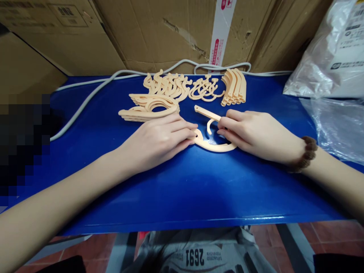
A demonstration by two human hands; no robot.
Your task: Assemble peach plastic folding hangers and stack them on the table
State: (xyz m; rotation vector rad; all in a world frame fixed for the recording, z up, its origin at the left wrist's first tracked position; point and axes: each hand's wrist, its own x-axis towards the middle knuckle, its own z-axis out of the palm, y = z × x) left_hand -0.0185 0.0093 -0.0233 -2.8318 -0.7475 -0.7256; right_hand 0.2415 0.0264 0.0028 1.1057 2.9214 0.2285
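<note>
A: Location of the curved hanger part (pixel 214 146)?
B: Over the blue surface (pixel 182 201), between left hand (pixel 162 138) and right hand (pixel 251 131).
A: Hand status?
B: Left grasps its end; right grips a hanger arm (pixel 206 112).

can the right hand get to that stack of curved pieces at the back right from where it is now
Probably yes: the stack sits just beyond the right hand, and nothing visible stands between them. The hand is holding a pale piece, though, so it would likely need to free its fingers first.

The grey shirt (pixel 199 239) reads "2691", upside down — the carton (pixel 42 41), "合格证"; the tape's (pixel 223 22) red print — illegible.
</note>
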